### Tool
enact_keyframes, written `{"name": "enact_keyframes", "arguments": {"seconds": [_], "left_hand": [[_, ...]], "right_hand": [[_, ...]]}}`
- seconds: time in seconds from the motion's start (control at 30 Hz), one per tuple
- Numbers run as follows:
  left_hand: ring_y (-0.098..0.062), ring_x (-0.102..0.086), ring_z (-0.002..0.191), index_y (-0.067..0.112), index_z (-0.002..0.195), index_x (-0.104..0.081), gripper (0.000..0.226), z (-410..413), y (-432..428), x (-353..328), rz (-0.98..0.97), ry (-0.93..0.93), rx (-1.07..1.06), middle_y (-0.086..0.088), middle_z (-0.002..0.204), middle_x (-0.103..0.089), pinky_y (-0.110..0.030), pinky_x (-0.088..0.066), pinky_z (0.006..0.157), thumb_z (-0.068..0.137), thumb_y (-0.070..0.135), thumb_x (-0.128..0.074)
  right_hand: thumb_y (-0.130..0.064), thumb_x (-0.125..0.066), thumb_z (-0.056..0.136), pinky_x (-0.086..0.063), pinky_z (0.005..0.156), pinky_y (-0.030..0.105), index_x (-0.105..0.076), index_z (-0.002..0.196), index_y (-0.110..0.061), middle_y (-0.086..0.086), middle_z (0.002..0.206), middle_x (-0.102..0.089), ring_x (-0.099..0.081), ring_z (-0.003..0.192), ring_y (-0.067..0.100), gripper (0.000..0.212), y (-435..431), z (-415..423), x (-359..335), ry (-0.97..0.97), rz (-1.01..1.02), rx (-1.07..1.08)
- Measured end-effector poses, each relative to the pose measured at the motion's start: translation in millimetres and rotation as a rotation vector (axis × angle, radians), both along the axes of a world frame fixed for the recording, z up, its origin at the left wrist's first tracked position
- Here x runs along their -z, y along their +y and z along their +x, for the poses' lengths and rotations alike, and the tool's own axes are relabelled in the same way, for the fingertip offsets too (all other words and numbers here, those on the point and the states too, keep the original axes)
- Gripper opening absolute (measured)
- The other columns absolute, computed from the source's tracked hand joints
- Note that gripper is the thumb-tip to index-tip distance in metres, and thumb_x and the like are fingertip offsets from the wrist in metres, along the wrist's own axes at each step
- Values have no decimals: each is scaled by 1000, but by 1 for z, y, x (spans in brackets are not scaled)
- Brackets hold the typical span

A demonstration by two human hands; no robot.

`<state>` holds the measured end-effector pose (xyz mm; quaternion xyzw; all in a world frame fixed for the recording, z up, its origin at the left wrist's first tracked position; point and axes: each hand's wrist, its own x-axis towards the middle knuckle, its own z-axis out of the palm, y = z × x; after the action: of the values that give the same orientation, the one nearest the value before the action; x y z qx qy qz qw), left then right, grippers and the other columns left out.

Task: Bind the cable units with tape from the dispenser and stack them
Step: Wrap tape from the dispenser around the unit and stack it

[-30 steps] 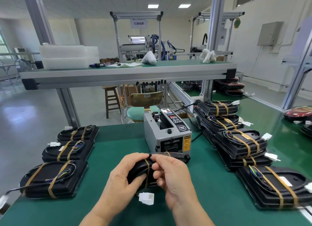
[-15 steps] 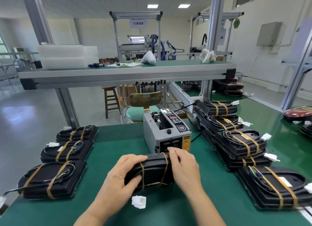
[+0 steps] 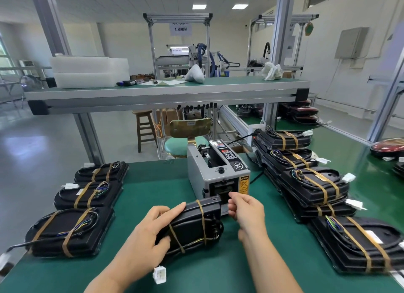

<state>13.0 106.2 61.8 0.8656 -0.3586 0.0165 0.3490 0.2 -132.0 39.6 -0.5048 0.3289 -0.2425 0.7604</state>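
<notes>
the black plastic cable unit (image 3: 196,220) sits on the green worktop (image 3: 157,187) at lower centre of the frame, right in front of the grey box-shaped tape dispenser (image 3: 203,172). two brown tape bands go round it and thin coloured wires run along its near edge. its far corner is just about touching the dispenser's front.

the left hand (image 3: 148,236) has hold of the unit's left end, with the fingers laid flat over the top and the thumb tucked in against the near side. the unit sticks out to the right of that hand.

the right hand (image 3: 247,209) is just off the unit's right end, up at the dispenser's outlet slot. its fingers are curled with thumb and forefinger close together. can't tell if there's tape between them.

a white plastic connector plug (image 3: 160,275) lies on the worktop below the left hand.

three more taped black units (image 3: 70,231) sit in a row at the left of the frame. a pile of taped black units (image 3: 314,183) runs down the right side.
</notes>
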Motion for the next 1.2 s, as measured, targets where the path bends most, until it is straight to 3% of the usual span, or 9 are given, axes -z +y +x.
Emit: {"name": "enact_keyframes", "arguments": {"seconds": [0.13,0.33,0.43,0.63,0.8,0.97,1.2], "left_hand": [[5,-47,115,44,132,-50,67,1,-5,-8,4,-33,8,27,123,-48,-12,-36,97,81,1,-58],[0,-46,114,45,136,-39,69,3,-18,-13,128,-27,-17,27,122,-47,-25,-38,100,74,17,-50],[-5,-45,115,45,137,-35,70,2,-27,-13,180,-58,-35,23,124,-48,-28,-37,102,70,28,-42],[-8,-39,115,42,140,-34,70,7,-35,-12,294,-196,-77,22,123,-46,-28,-27,106,72,30,-44],[-7,-49,106,38,127,-45,50,12,-46,-11,258,-231,-76,23,115,-53,-27,-35,99,85,65,-45],[-5,-55,107,47,133,-49,41,11,-50,-12,186,-233,-49,26,126,-54,-25,-42,93,93,53,-53],[-7,-58,103,52,130,-53,38,12,-52,-12,174,-231,-61,26,122,-56,-29,-46,90,93,48,-57]], "right_hand": [[-1,-63,90,-44,41,16,-69,82,-1,6,64,-61,-51,49,11,10,-3,6,-4,19,41,11],[-7,-67,90,-44,39,17,-65,74,-5,5,61,-62,-51,48,11,16,-4,13,-11,55,64,34],[-9,-68,89,-44,42,19,-65,72,-7,4,58,-62,-51,48,11,17,-3,16,-15,83,47,36],[-4,-67,79,-41,43,21,-67,63,-8,-1,44,-60,-45,40,12,16,-2,22,-20,146,9,41],[-6,-63,79,-40,45,23,-65,60,-10,-3,42,-57,-43,40,12,19,3,20,-20,126,-8,73],[-4,-69,84,-41,39,16,-66,73,-6,-1,54,-59,-50,42,5,12,11,-4,-24,-33,110,26],[-7,-69,88,-46,42,16,-70,82,-5,1,61,-67,-59,47,6,6,35,-39,-35,-133,130,-106]]}}
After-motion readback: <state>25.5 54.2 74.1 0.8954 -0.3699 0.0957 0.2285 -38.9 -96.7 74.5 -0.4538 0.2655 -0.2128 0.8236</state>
